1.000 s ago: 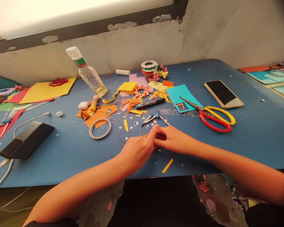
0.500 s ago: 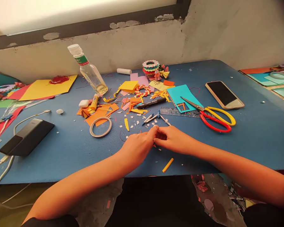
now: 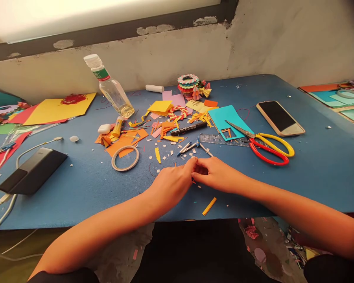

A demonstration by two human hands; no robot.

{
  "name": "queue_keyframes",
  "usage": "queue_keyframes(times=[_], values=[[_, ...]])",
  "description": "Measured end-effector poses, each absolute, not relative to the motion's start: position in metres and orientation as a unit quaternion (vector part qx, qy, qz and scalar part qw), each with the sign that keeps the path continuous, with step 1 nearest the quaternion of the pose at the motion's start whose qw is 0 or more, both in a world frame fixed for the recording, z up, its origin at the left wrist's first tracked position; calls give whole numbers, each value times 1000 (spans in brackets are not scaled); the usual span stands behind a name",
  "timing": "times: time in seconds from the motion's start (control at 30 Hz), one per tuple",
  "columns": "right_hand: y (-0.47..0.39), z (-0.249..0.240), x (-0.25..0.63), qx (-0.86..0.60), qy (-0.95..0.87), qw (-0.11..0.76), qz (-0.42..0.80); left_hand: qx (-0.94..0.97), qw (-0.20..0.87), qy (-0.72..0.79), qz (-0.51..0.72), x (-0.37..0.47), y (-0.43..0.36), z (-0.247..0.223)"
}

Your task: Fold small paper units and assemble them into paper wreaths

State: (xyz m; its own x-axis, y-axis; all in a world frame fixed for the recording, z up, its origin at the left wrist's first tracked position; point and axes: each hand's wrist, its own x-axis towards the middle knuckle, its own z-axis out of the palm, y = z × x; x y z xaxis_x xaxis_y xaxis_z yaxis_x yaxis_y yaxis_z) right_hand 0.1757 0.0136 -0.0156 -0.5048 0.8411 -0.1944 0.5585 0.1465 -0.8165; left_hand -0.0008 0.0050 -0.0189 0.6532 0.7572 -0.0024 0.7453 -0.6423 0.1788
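Near the table's front edge my left hand (image 3: 174, 181) and my right hand (image 3: 215, 173) meet, fingertips pressed together. Both are closed; whatever they pinch is mostly hidden, with only a tiny orange bit showing beneath the fingers. Just beyond the fingertips lies a blue and silver drawing compass (image 3: 198, 144), with small white paper scraps around it. A folded yellow paper strip (image 3: 209, 206) rests on the table in front of my right hand. To the left of my left hand is a roll of tape (image 3: 114, 162).
Scissors (image 3: 267, 147) lie across a clear ruler (image 3: 221, 139) and turquoise paper (image 3: 230, 118), with a phone (image 3: 280, 118) farther right. A black marker (image 3: 188, 128), glue stick (image 3: 117, 127) and orange scraps sit mid-table. A tall bottle (image 3: 113, 92) stands behind; a black device (image 3: 34, 171) with cables is left.
Both hands stay joined in almost the same place, with only a slight shift of the fingers. The objects on the table have not moved.
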Motion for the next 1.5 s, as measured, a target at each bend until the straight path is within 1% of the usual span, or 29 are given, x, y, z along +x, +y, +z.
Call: queue_keyframes(times=[0.3, 0.5, 0.7, 0.8, 0.97, 1.13, 1.2, 1.3, 1.4, 1.5], values=[[15, -16, 175, -481, -738, 152, 448, 900, 76, 428, 46, 1, 4, -20], [14, -16, 176, -487, -737, 154, 444, 900, 94, 422, 49, -1, 5, -21], [15, -17, 176, -477, -740, 163, 446, 907, 123, 392, 92, -8, 6, -24], [16, -18, 179, -476, -720, 168, 477, 887, 191, 389, 159, -11, 11, -22], [17, -13, 184, -454, -680, 212, 534, 781, 367, 420, 281, -13, 18, -8], [12, -3, 188, -432, -672, 266, 539, 683, 534, 384, 317, -16, 19, 4], [10, 0, 190, -417, -682, 294, 524, 662, 578, 349, 326, -18, 17, 5], [8, 2, 190, -399, -694, 329, 502, 658, 594, 309, 344, -19, 15, 3], [5, 1, 190, -385, -709, 356, 472, 670, 567, 297, 377, -17, 13, -1], [2, 0, 189, -377, -749, 399, 371, 686, 522, 304, 406, -15, 11, -3]])
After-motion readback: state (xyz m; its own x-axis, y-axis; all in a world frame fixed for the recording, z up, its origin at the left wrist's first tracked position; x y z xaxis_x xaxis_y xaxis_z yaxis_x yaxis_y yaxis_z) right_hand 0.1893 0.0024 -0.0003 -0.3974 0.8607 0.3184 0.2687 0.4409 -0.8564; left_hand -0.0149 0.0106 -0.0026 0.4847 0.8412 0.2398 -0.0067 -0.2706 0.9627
